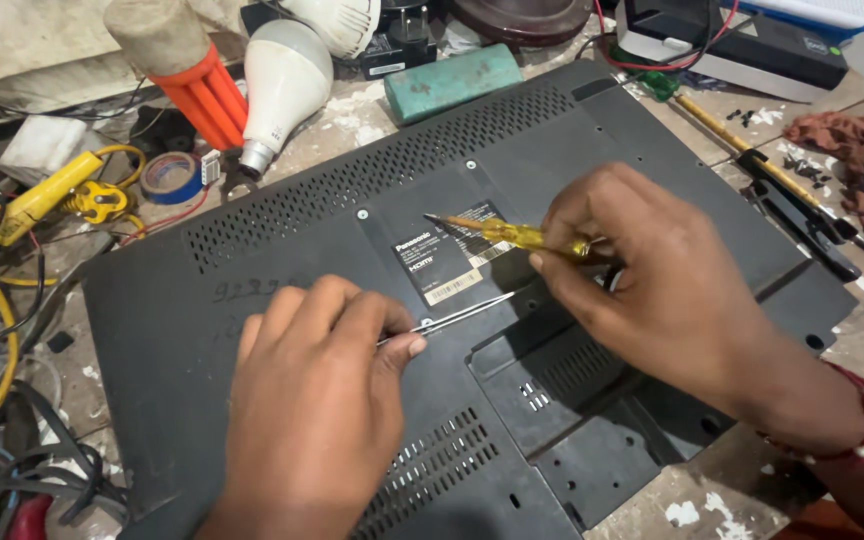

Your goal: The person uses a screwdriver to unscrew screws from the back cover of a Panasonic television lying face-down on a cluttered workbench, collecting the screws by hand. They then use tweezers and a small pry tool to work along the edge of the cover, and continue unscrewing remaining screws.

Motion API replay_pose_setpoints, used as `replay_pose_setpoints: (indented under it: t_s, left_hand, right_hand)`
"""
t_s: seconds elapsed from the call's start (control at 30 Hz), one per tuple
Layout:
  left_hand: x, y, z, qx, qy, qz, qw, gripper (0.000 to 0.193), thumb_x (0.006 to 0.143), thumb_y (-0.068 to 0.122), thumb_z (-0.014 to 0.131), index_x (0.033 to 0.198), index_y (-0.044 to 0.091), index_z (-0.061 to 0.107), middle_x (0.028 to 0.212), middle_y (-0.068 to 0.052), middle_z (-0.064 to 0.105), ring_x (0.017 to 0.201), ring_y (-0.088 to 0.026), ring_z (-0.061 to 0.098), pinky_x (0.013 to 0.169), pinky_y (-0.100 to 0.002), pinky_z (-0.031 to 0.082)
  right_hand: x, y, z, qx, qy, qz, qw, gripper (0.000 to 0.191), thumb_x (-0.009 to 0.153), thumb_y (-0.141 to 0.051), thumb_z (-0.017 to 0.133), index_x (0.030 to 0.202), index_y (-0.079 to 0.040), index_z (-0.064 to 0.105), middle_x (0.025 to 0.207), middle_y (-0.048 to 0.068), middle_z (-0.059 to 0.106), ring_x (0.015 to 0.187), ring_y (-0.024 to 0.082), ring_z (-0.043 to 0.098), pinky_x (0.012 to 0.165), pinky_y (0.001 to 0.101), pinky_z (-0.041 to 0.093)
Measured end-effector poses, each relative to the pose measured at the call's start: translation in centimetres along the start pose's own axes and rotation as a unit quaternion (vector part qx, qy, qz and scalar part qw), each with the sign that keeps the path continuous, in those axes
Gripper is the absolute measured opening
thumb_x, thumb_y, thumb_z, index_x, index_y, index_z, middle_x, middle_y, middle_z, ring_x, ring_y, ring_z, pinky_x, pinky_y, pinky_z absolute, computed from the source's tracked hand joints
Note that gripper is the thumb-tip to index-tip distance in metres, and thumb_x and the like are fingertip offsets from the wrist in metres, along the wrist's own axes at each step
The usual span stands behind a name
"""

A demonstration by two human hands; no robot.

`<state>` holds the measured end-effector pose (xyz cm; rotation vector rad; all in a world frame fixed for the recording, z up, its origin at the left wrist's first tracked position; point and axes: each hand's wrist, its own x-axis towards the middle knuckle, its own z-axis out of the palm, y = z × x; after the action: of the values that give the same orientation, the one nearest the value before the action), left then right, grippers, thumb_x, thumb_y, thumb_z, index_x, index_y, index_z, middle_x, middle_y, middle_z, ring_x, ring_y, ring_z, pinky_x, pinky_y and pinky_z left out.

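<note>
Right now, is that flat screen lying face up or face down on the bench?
Face down. The black back cover faces the camera: vent slots, screws and a label sticker all show, and no glass is visible.

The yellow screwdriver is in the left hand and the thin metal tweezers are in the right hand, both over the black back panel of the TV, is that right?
Not quite: the hands are swapped. In the head view, the right hand holds the yellow screwdriver, and the left hand holds the thin metal tweezers. Both are indeed over the black back panel of the TV.
</note>
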<state>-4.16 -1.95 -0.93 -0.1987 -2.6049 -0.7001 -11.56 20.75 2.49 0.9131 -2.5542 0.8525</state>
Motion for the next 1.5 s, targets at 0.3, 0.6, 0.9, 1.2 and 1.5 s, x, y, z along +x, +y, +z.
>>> replay_pose_setpoints:
  t_s: [0.3,0.6,0.9,1.2,1.5]
  left_hand:
    - [-0.2,0.1,-0.5,-0.005,-0.009,0.010,1.000,0.013,0.080,0.021,0.076,0.089,0.012,0.072,0.089,-0.004,0.063,0.086,-0.029,0.058,0.075,-0.044,0.040]
    - [-0.4,0.1,-0.7,-0.019,-0.007,0.009,1.000,0.016,0.080,0.022,0.077,0.092,0.012,0.073,0.090,-0.004,0.063,0.087,-0.029,0.058,0.076,-0.044,0.040]
    - [-0.3,0.2,-0.6,-0.021,-0.005,0.008,1.000,0.017,0.079,0.022,0.078,0.093,0.013,0.074,0.090,-0.004,0.062,0.089,-0.028,0.059,0.079,-0.044,0.041]
    - [-0.2,0.2,-0.5,-0.027,-0.011,0.003,1.000,0.017,0.079,0.021,0.078,0.093,0.012,0.074,0.090,-0.004,0.062,0.088,-0.028,0.059,0.080,-0.044,0.041]
    - [-0.4,0.5,-0.9,-0.019,-0.018,0.005,1.000,0.016,0.081,0.022,0.077,0.093,0.012,0.074,0.089,-0.005,0.062,0.088,-0.028,0.059,0.079,-0.043,0.042]
  right_hand:
    - [-1.7,-1.0,-1.1,0.074,0.069,0.044,0.994,0.031,0.092,-0.005,0.074,0.118,0.000,0.058,0.110,0.008,0.067,0.100,0.017,0.073,0.084,0.0313,0.063]
    - [-7.4,-1.4,-4.0,0.379,-0.013,0.199,0.904,0.034,0.091,-0.008,0.073,0.123,0.003,0.066,0.108,0.020,0.069,0.103,0.031,0.075,0.087,0.0474,0.060]
    - [-10.2,-2.8,-2.7,0.363,-0.018,0.095,0.927,0.028,0.093,-0.012,0.073,0.117,0.001,0.069,0.103,0.018,0.074,0.098,0.031,0.079,0.082,0.0437,0.064]
    - [-9.3,-2.1,-3.3,0.203,-0.125,-0.053,0.970,0.021,0.097,-0.023,0.068,0.114,-0.011,0.070,0.100,0.005,0.083,0.092,0.018,0.080,0.079,0.0333,0.063]
    - [-8.6,-3.5,-5.1,0.212,-0.226,-0.112,0.944,0.020,0.096,-0.020,0.067,0.102,-0.004,0.078,0.103,0.007,0.082,0.092,0.021,0.079,0.078,0.0342,0.061]
